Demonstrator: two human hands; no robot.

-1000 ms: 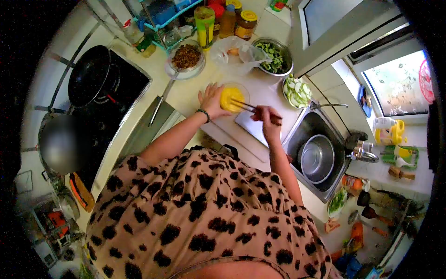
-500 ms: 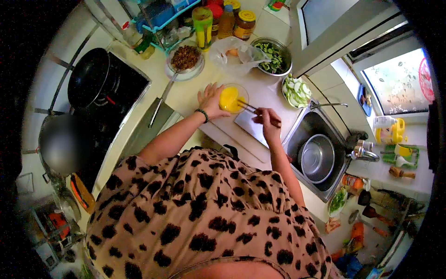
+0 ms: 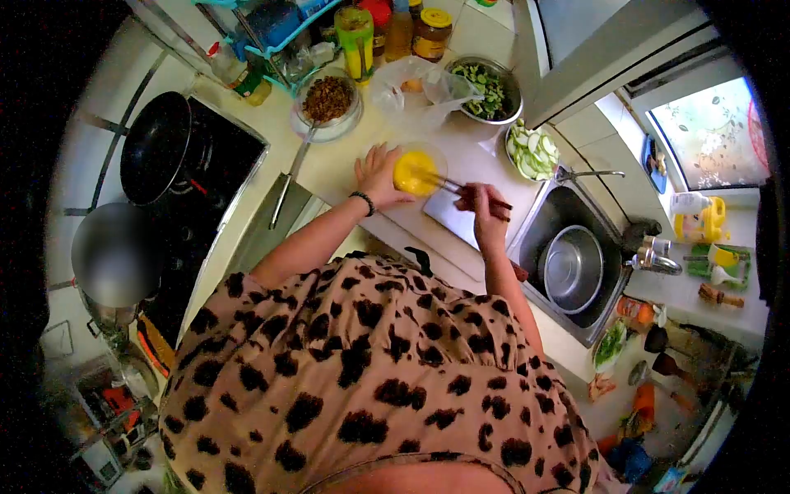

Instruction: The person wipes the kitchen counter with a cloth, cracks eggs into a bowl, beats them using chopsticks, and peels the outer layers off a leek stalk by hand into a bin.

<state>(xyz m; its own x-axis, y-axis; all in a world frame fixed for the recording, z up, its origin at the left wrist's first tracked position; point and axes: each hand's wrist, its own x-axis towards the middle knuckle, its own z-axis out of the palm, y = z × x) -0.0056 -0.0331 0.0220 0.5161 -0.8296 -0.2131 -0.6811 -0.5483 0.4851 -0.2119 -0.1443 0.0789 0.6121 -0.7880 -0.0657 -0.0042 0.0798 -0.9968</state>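
Observation:
A clear glass bowl (image 3: 441, 155) of yellow beaten egg (image 3: 411, 174) rests on the light board (image 3: 494, 169). My left hand (image 3: 380, 178) steadies it from the left, thumb at the near side and fingers round the far side. In my right hand (image 3: 485, 212) is a pair of chopsticks (image 3: 450, 185), their tips blurred in the egg. Below them lies a cleaver (image 3: 453, 218) with a broad, shiny blade. Beyond the bowl sits a thin plastic bag (image 3: 411, 103) with something brownish, perhaps an egg, inside.
Around the board stand a bowl of chopped greens (image 3: 485, 92), sliced pale-green vegetable (image 3: 533, 152), and a strainer of brown bits (image 3: 329, 100). The sink (image 3: 533, 226) with a metal basin (image 3: 572, 270) is at right. A black wok (image 3: 155, 148) sits on the stove at left.
The chopsticks have swept through the egg, their tips now blurred, and my right hand has shifted slightly right. My left hand keeps its hold on the bowl. The whole view has shifted a little.

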